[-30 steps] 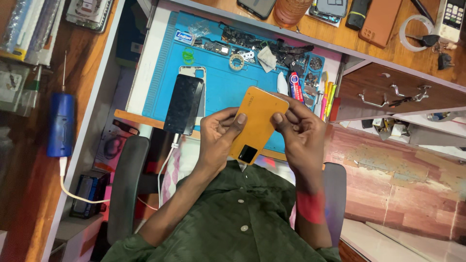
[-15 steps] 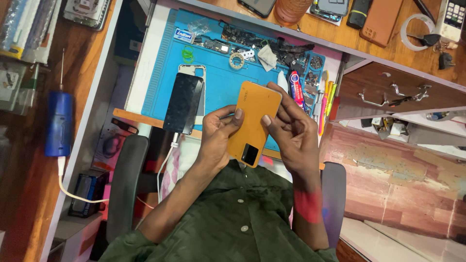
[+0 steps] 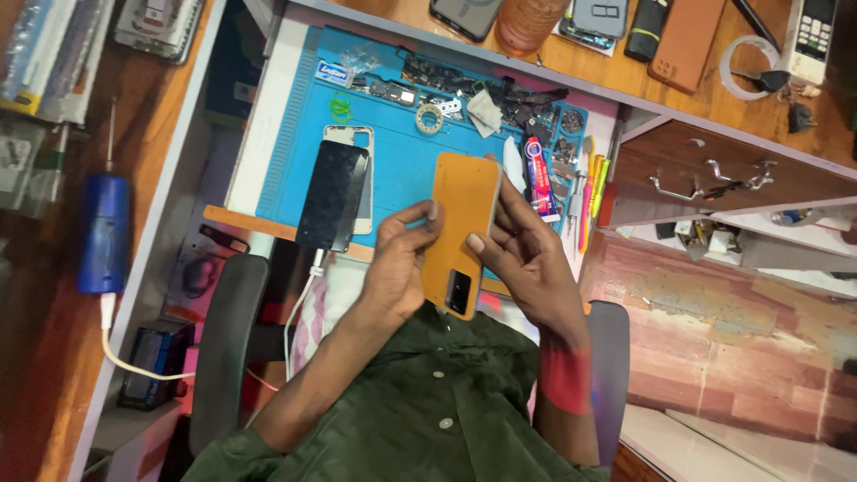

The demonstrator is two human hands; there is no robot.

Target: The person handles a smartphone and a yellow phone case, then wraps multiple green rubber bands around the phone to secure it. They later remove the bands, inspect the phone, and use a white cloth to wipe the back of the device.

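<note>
Crowded with parts, a blue repair mat (image 3: pixel 402 170) covered the desk where a person in a green shirt held an orange-backed phone (image 3: pixel 460 232) above the mat's near edge — camera end toward the body. The left hand (image 3: pixel 397 268) clasped the phone's left side, the right hand (image 3: pixel 527 259) gripped its right edge, thumb on the back. Just left lay a black phone (image 3: pixel 332 196) with a white cable (image 3: pixel 299 303) — bare mat showed between them. A glue tube (image 3: pixel 540 178) lay close on the right.
</note>
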